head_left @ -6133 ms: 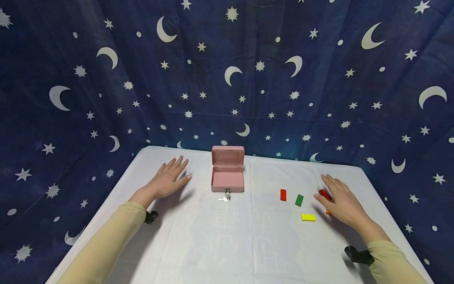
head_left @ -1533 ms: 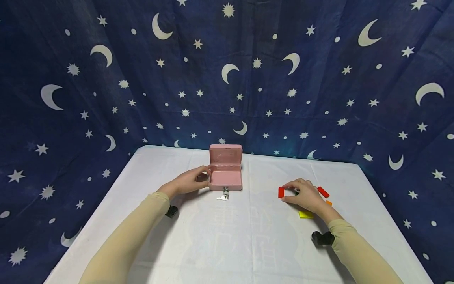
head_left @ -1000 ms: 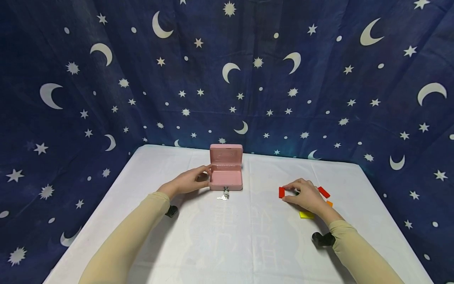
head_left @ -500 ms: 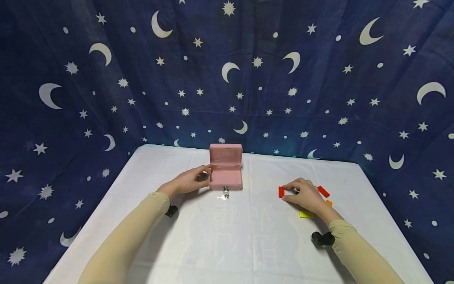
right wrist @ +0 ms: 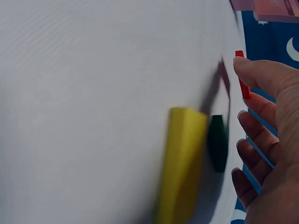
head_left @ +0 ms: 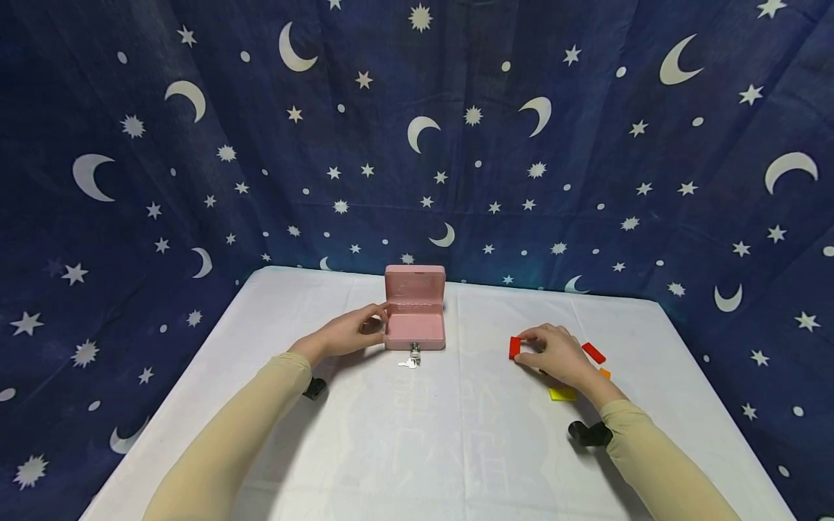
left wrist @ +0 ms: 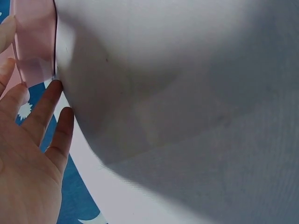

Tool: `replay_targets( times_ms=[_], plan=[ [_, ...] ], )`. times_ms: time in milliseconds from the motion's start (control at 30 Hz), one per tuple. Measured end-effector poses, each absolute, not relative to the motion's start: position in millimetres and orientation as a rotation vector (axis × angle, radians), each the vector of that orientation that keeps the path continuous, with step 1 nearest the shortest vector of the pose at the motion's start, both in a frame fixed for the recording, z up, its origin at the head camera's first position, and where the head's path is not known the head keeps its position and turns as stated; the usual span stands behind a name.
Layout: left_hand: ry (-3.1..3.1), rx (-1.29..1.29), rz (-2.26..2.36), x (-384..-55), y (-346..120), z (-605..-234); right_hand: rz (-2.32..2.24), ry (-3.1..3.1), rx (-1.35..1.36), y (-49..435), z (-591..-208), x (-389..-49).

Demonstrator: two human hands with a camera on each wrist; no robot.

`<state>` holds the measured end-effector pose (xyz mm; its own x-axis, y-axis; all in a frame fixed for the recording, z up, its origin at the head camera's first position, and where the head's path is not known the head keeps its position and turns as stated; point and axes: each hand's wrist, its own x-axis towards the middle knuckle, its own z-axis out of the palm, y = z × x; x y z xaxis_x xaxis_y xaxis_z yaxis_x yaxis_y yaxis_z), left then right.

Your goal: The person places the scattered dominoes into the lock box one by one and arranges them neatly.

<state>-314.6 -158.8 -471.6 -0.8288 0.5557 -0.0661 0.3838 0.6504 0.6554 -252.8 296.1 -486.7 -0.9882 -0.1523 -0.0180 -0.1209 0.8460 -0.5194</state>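
A small pink metal cash box (head_left: 415, 346) stands with its lid raised, a key set (head_left: 409, 364) hanging at its front lock. My left hand (head_left: 345, 333) touches the box's left side with thumb and fingertips; in the left wrist view its other fingers are spread and fairly straight. Between thumb and index finger my right hand (head_left: 557, 354) pinches a red rectangular block (head_left: 515, 348). In the right wrist view this block is held above the cloth, its shadow apart from it. A green block (right wrist: 217, 143) and a yellow block (right wrist: 182, 163) lie beneath the right hand.
Right of the right hand lie a second red block (head_left: 594, 353) and an orange block (head_left: 605, 373), partly hidden. A white cloth (head_left: 417, 449) covers the table. A dark blue curtain (head_left: 365, 137) with moons and stars hangs behind and at the sides.
From beside the box my left hand came to its left side and stayed. My right hand came in to the red block, then just now raised it slightly.
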Motion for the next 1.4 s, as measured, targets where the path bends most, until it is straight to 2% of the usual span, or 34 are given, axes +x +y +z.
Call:
replay_targets(
  times_ms=[267,700,1400],
  plan=[
    [2.611,0.766,0.941,-315.4,-159.5,-472.2,-0.929,2.986,-0.314,281.3,-473.7,-263.4],
    [2.604,0.783,0.957,-314.5,-158.8,-471.2,-0.982,3.031,-0.450,230.4,-455.0,-274.1],
    [2.605,0.780,0.941,-315.9,-158.4,-470.3,-0.994,3.009,-0.559,172.7,-455.2,-295.0]
  ],
)
